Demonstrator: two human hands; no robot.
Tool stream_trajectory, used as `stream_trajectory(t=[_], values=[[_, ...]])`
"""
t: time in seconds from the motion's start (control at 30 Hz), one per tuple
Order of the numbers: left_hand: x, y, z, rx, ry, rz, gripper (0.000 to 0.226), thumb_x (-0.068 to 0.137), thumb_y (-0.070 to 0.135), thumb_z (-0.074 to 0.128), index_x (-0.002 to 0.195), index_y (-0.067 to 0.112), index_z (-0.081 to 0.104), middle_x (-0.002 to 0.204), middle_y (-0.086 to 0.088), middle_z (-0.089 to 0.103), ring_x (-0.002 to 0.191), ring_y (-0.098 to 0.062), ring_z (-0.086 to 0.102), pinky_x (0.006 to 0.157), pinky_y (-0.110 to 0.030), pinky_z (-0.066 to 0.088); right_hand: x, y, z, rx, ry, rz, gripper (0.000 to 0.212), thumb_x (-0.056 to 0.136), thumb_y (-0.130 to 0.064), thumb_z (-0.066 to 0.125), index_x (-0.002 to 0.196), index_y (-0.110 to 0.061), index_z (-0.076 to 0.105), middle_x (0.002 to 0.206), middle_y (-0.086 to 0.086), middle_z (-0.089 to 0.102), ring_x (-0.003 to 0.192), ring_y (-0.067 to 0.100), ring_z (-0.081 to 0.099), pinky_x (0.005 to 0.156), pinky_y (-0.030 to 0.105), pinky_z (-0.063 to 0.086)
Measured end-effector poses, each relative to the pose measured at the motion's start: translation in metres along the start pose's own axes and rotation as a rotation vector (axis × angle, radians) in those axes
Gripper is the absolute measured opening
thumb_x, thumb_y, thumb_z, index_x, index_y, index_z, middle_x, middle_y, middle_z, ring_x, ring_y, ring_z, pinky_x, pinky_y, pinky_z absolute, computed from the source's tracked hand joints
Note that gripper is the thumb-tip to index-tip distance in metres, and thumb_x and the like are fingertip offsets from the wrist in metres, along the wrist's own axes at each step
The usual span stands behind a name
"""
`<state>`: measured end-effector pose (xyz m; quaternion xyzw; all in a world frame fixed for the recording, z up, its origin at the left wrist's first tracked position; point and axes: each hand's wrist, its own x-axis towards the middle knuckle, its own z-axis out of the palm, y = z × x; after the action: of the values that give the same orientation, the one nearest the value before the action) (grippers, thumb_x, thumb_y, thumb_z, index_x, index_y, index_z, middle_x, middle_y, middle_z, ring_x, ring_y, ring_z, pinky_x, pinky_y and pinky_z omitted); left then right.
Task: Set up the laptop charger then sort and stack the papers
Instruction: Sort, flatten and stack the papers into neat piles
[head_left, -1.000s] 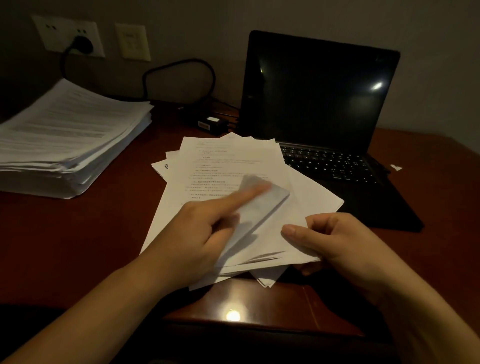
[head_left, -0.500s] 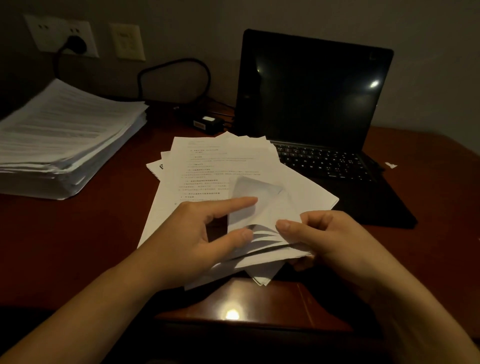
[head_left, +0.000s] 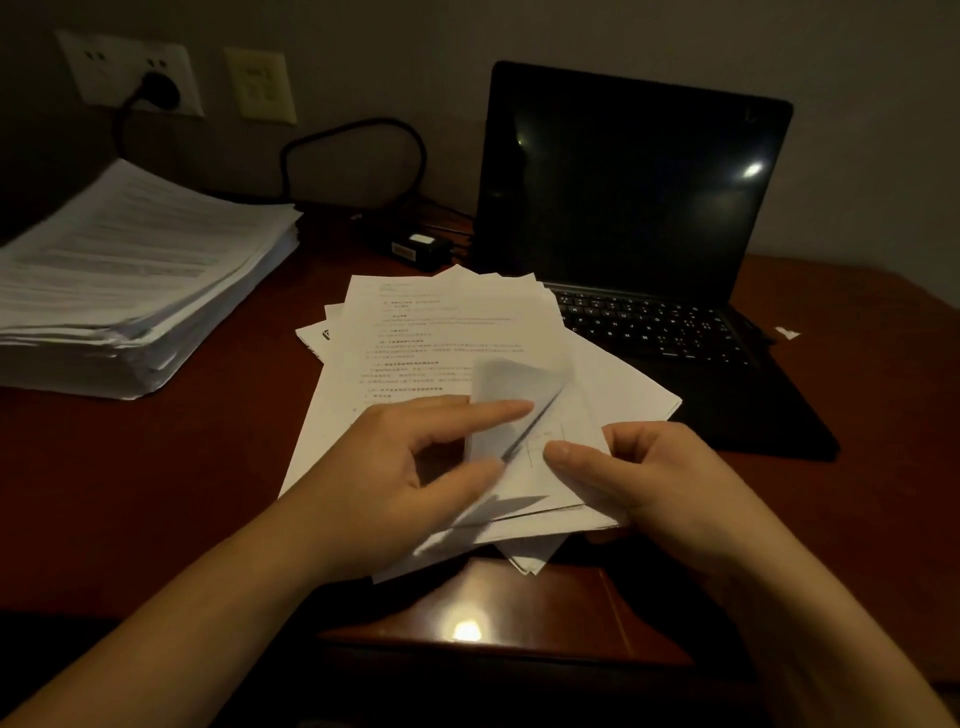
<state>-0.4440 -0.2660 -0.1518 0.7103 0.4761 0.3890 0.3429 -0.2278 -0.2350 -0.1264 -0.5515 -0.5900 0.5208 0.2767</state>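
The head view looks down on a dark reddish-brown desk (head_left: 156, 467) in dim light. In the middle, a fan of loose papers (head_left: 441, 332) lies on the desk, its right part overlapping the front left corner of the open laptop (head_left: 623, 182), whose screen is dark. The left hand (head_left: 415, 467) pinches the curled-up corner of the top sheet (head_left: 514, 384) between forefinger and thumb; the sheet is blurred there. The right hand (head_left: 665, 483), just beside the left and not touching it, grips the near right edge of the loose papers, thumb pressed on top and fingers curled beneath. At the far left sits a thick stack of papers (head_left: 135, 270), printed side up, well apart from the fan. Behind, on the wall, a black plug (head_left: 156, 88) sits in a white outlet (head_left: 130, 67), with a beige wall plate (head_left: 262, 85) beside it. A black cable (head_left: 353, 135) loops along the wall toward the charger brick (head_left: 415, 247), which lies on the desk between the stack and the laptop's back left corner; whether the cable reaches the laptop's port cannot be told. A small white scrap (head_left: 787, 332) lies on the desk to the right of the keyboard.
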Motion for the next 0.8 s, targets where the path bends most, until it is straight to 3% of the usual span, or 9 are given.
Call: stream_trajectory(t=[0.1, 0.23, 0.3, 0.37, 0.43, 0.47, 0.57, 0.67, 0.8], values=[[0.002, -0.005, 0.001, 0.118, 0.022, 0.007, 0.053, 0.071, 0.056, 0.07, 0.123, 0.059, 0.055, 0.115, 0.058, 0.045, 0.116, 0.027, 0.043, 0.09, -0.001, 0.042, 0.001, 0.002, 0.002, -0.019, 0.044, -0.019, 0.044, 0.083, -0.039, 0.075, 0.085, 0.004, 0.071, 0.07, 0.01, 0.074, 0.055, 0.011, 0.068, 0.048, 0.015, 0.049], [0.002, -0.009, -0.001, 0.068, 0.102, 0.013, 0.033, 0.091, 0.049, 0.064, 0.122, 0.058, 0.058, 0.119, 0.051, 0.05, 0.119, 0.012, 0.052, 0.1, -0.015, 0.048, 0.0, 0.005, 0.0, 0.063, 0.009, -0.019, 0.04, 0.09, -0.039, 0.067, 0.086, 0.0, 0.074, 0.079, 0.012, 0.076, 0.065, 0.017, 0.071, 0.055, 0.021, 0.053], [0.001, -0.005, 0.0, 0.067, 0.136, 0.019, 0.046, 0.099, 0.033, 0.058, 0.13, 0.064, 0.047, 0.116, 0.036, 0.062, 0.11, -0.006, 0.064, 0.09, -0.027, 0.057, -0.002, 0.006, -0.003, 0.068, -0.028, -0.037, 0.033, 0.097, -0.033, 0.061, 0.082, -0.007, 0.076, 0.082, 0.007, 0.077, 0.068, 0.014, 0.071, 0.056, 0.02, 0.053], [0.0, -0.004, -0.001, 0.056, 0.156, 0.025, 0.067, 0.102, 0.018, 0.052, 0.138, 0.071, 0.032, 0.107, 0.022, 0.07, 0.088, -0.01, 0.069, 0.069, -0.024, 0.059, -0.004, 0.007, -0.006, 0.062, -0.051, -0.055, 0.03, 0.097, -0.027, 0.061, 0.076, -0.011, 0.075, 0.083, 0.006, 0.076, 0.071, 0.013, 0.07, 0.058, 0.019, 0.053], [0.0, -0.004, -0.003, 0.075, 0.172, 0.039, 0.07, 0.102, 0.008, 0.049, 0.133, 0.071, 0.04, 0.089, 0.023, 0.067, 0.062, -0.004, 0.06, 0.051, -0.012, 0.043, -0.004, 0.008, -0.007, 0.047, -0.036, -0.059, 0.035, 0.095, -0.029, 0.064, 0.073, -0.002, 0.069, 0.075, 0.013, 0.071, 0.065, 0.013, 0.065, 0.055, 0.019, 0.051], [0.0, -0.002, -0.003, 0.092, 0.157, 0.043, 0.066, 0.101, 0.005, 0.049, 0.129, 0.065, 0.051, 0.09, 0.029, 0.066, 0.06, -0.001, 0.057, 0.051, -0.009, 0.04, -0.004, 0.007, -0.007, 0.033, -0.016, -0.062, 0.038, 0.092, -0.032, 0.066, 0.07, -0.001, 0.067, 0.068, 0.012, 0.065, 0.06, 0.013, 0.059, 0.053, 0.019, 0.049], [0.0, -0.001, 0.0, 0.046, 0.042, 0.024, 0.037, 0.092, 0.027, 0.067, 0.122, 0.049, 0.063, 0.108, 0.036, 0.062, 0.096, 0.012, 0.061, 0.068, -0.009, 0.052, -0.001, 0.008, -0.003, -0.036, 0.044, -0.075, 0.048, 0.085, -0.045, 0.072, 0.068, -0.001, 0.063, 0.06, 0.007, 0.057, 0.056, 0.015, 0.049, 0.055, 0.028, 0.04], [0.0, -0.006, 0.0, 0.123, 0.023, 0.014, 0.053, 0.07, 0.06, 0.071, 0.122, 0.054, 0.063, 0.114, 0.047, 0.054, 0.121, 0.017, 0.047, 0.089, -0.012, 0.052, 0.0, 0.008, 0.002, -0.036, 0.107, -0.088, 0.052, 0.083, -0.047, 0.073, 0.068, 0.001, 0.06, 0.055, 0.005, 0.055, 0.05, 0.013, 0.048, 0.047, 0.021, 0.038], [0.002, -0.01, 0.0, 0.005, 0.11, 0.015, 0.036, 0.087, 0.045, 0.068, 0.121, 0.055, 0.061, 0.12, 0.04, 0.058, 0.123, 0.005, 0.054, 0.093, -0.02, 0.055, -0.001, 0.007, 0.006, 0.04, 0.153, -0.083, 0.045, 0.087, -0.045, 0.069, 0.074, -0.002, 0.067, 0.064, 0.009, 0.07, 0.053, 0.017, 0.062, 0.048, 0.023, 0.048]])
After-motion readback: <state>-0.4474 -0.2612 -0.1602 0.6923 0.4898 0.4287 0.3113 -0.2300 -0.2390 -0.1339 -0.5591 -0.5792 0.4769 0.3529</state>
